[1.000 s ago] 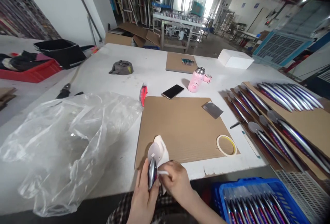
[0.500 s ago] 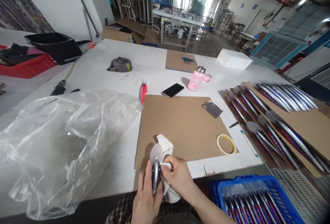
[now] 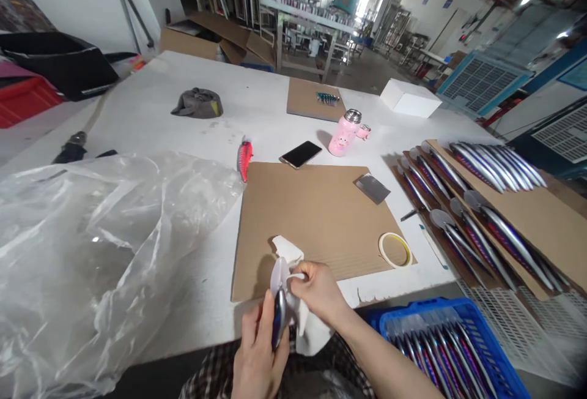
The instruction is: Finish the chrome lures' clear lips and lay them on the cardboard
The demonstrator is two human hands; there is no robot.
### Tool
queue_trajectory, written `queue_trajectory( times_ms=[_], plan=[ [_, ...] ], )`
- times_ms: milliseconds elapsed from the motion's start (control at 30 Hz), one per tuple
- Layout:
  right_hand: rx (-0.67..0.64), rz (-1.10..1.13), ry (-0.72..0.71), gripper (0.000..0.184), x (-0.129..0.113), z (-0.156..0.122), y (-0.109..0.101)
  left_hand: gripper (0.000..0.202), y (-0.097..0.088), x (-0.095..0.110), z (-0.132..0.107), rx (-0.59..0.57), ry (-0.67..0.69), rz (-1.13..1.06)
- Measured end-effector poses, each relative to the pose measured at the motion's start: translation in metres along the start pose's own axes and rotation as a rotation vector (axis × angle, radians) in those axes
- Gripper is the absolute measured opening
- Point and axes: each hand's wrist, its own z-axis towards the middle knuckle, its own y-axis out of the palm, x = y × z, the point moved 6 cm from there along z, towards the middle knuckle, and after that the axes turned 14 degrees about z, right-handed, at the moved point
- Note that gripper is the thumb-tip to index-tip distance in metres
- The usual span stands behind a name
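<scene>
Left hand (image 3: pixel 259 344) has its grip clamped on the lure (image 3: pixel 279 311), now rolled, apparently presenting another face. Right hand (image 3: pixel 318 292) pinches white cloth (image 3: pixel 315 330).

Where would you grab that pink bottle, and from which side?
Probably the pink bottle's middle, below its silver top, from the near side: it stands upright with a rounded body, flat cardboard lies in front, and a pink cap-like piece sits at its right.

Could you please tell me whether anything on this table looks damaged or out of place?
The white tabletop has a ragged front edge near the blue basket, perhaps torn or chipped, unlike the smoother stretch farther left.
</scene>
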Motion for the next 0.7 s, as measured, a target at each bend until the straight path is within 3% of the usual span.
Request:
queue_trajectory(
  times_ms=[333,500,700],
  plan=[
    [-0.075,-0.117,-0.028,0.017,-0.007,-0.005,0.003,0.052,0.0,0.001,0.002,0.005,0.041,0.018],
    [0.057,-0.104,-0.033,0.015,-0.001,0.009,-0.007,0.05,0.001,-0.002,0.001,-0.013,0.067,0.035],
    [0.128,-0.028,-0.067,0.015,-0.001,0.019,-0.001,0.051,-0.001,-0.013,0.004,-0.003,0.03,-0.164]
  ],
)
